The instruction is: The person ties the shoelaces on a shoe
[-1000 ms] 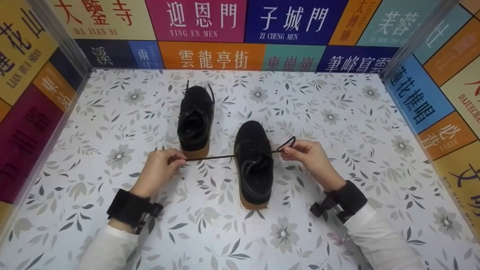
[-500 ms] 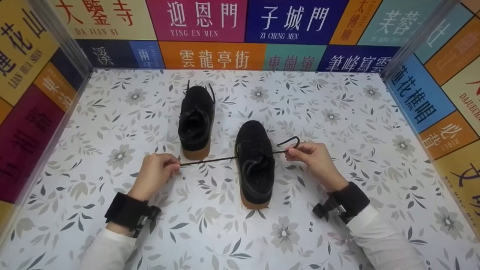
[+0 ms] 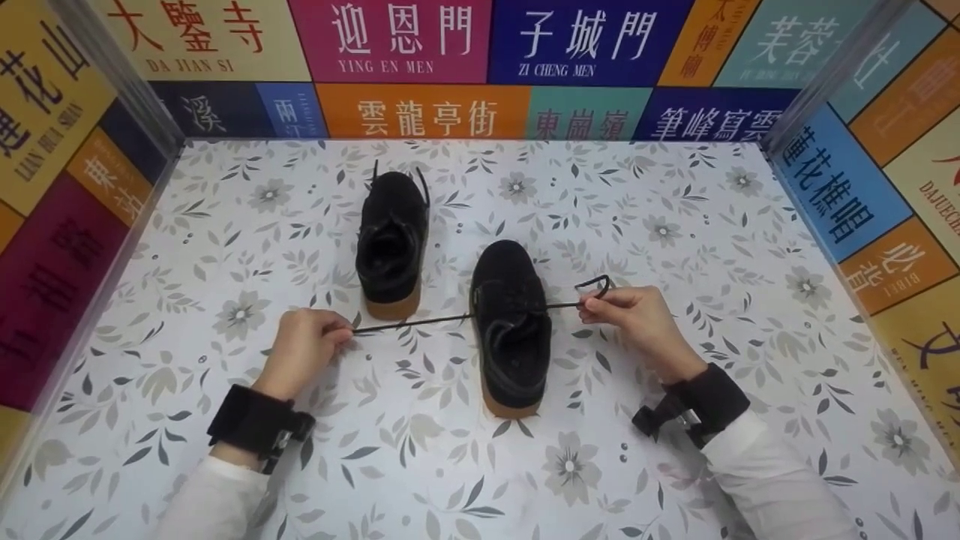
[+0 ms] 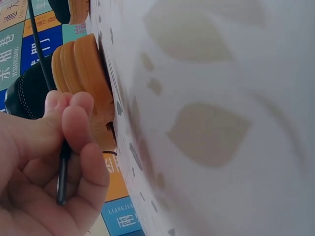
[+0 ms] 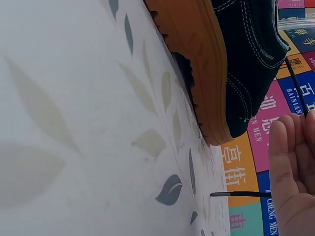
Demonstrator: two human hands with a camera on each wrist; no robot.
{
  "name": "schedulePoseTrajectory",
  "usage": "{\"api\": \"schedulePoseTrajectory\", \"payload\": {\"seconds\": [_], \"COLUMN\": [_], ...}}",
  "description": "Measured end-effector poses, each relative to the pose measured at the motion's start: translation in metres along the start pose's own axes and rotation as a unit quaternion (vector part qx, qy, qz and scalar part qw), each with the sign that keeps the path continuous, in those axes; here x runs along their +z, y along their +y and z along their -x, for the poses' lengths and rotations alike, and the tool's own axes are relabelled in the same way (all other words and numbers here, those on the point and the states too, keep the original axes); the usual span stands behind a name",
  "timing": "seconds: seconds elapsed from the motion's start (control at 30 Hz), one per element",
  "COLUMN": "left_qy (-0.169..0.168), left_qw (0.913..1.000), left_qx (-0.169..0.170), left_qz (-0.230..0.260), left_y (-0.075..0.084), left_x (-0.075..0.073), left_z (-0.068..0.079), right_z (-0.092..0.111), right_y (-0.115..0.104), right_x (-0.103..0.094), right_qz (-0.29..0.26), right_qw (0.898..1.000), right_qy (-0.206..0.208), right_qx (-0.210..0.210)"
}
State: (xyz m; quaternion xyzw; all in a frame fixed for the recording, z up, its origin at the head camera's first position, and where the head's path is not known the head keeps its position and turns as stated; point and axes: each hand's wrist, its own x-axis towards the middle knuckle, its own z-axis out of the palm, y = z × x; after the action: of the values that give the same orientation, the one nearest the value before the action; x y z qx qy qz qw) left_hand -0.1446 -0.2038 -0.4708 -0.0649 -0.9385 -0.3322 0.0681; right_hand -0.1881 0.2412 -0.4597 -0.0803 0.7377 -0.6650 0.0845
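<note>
A black shoe with a tan sole stands in the middle of the table, toe away from me. To its left, my left hand pinches one end of its black shoelace between thumb and fingers. The lace's tip pokes out below those fingers in the left wrist view. On the shoe's right side, my right hand pinches the other lace end, whose loose tail curls up past the fingertips. Both lace ends run straight out sideways from the shoe. In the right wrist view the tan sole shows close by.
A second black shoe stands farther back and to the left, its lace ends sticking up near the toe. The table has a white leaf-and-flower cover. Upright panels with coloured lettering border it at the back and both sides.
Both hands have drawn slightly farther outward from the shoe, my left one also a little nearer me, and the lace spans grow longer. Both shoes have stayed in place.
</note>
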Motion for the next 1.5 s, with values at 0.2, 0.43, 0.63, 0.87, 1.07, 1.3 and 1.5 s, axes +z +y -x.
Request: {"api": "schedulePoseTrajectory", "payload": {"seconds": [0.2,0.43,0.63,0.87,1.07,1.3,1.5], "left_qy": [-0.022,-0.035,-0.054,-0.091,-0.121,-0.110,-0.053], "left_qw": [0.9992,0.9986,0.9983,0.9940,0.9877,0.9785,0.9822], "left_qx": [-0.028,-0.030,0.020,0.059,0.073,0.089,0.137], "left_qz": [0.018,0.026,0.009,-0.016,-0.067,-0.150,-0.117], "left_y": [0.000,0.000,0.006,0.020,0.032,0.063,0.098], "left_x": [-0.001,0.001,0.008,0.020,0.023,0.028,0.045], "left_z": [-0.001,-0.001,-0.001,-0.003,-0.007,-0.010,-0.012], "right_z": [0.001,-0.002,-0.005,-0.005,-0.003,-0.002,-0.006], "right_y": [-0.001,-0.001,-0.004,-0.012,-0.023,-0.034,-0.043], "right_x": [-0.002,0.002,0.010,0.020,0.025,0.026,0.029], "right_qz": [0.013,0.012,0.000,-0.039,-0.028,-0.005,0.065], "right_qw": [1.000,1.000,1.000,0.999,0.999,0.999,0.997], "right_qy": [0.007,0.000,0.003,0.001,-0.027,-0.029,-0.028], "right_qx": [-0.002,0.009,0.026,0.011,-0.012,-0.021,-0.040]}}
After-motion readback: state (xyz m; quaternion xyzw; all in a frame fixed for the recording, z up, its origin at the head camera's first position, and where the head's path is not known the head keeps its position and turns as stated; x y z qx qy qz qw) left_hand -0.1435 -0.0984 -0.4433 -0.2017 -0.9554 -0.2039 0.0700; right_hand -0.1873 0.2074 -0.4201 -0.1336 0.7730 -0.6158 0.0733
